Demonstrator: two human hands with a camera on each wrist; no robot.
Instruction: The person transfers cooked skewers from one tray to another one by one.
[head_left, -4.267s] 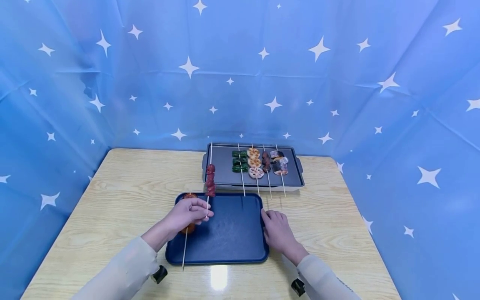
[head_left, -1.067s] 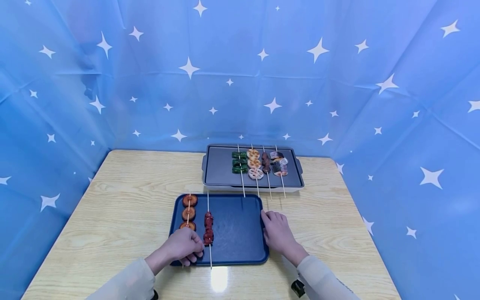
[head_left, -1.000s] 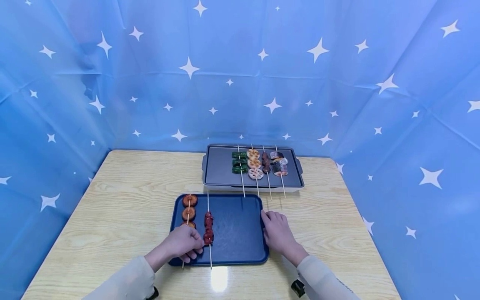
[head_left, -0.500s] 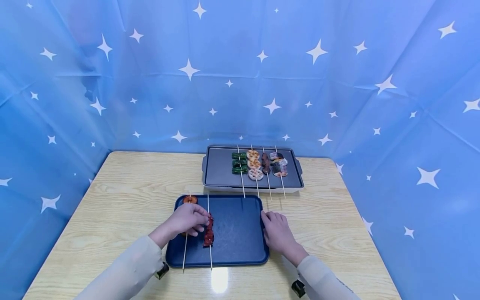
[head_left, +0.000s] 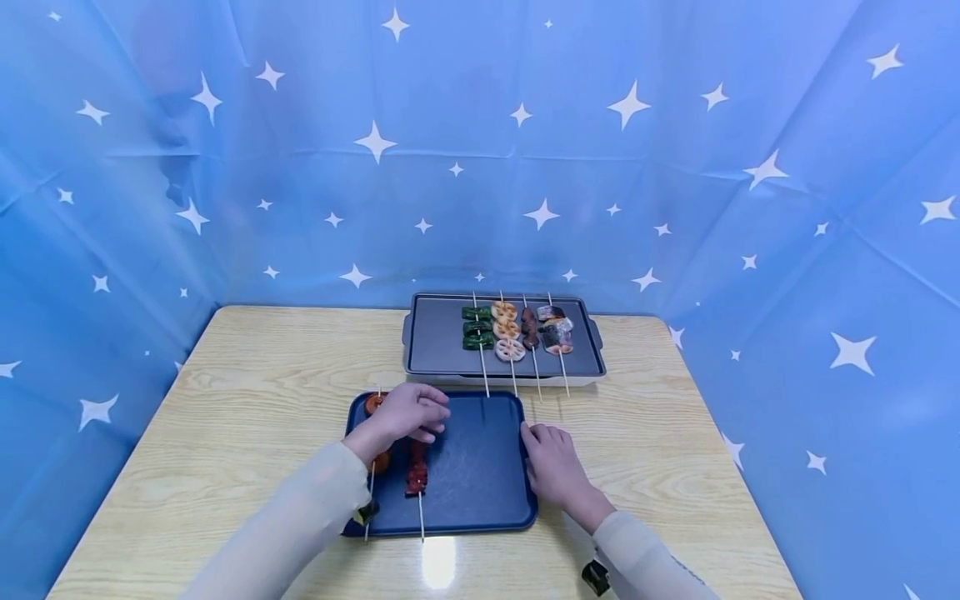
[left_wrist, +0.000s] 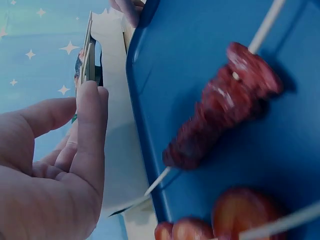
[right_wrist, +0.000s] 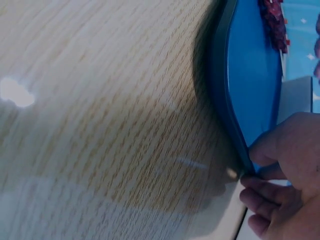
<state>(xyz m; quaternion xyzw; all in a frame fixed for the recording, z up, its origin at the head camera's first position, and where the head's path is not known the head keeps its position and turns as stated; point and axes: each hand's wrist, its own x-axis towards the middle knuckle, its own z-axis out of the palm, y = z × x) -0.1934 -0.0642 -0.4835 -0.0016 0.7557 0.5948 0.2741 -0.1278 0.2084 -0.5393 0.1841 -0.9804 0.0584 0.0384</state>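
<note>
The dark-red, chunky meat skewer [head_left: 416, 479], earlier in my left hand [head_left: 408, 412], now lies nearer the left edge of the navy rectangular tray [head_left: 480, 492], so that hand, fingers loosely curved, is free; my right hand [head_left: 557, 463] pinches the tray's right edge.

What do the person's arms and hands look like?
No gloves on the left hand or right hand. They wear long, pale off-white fabric sleeves. A small dark object shows by each cuff; the right sleeve has tiny dark marks.
</note>
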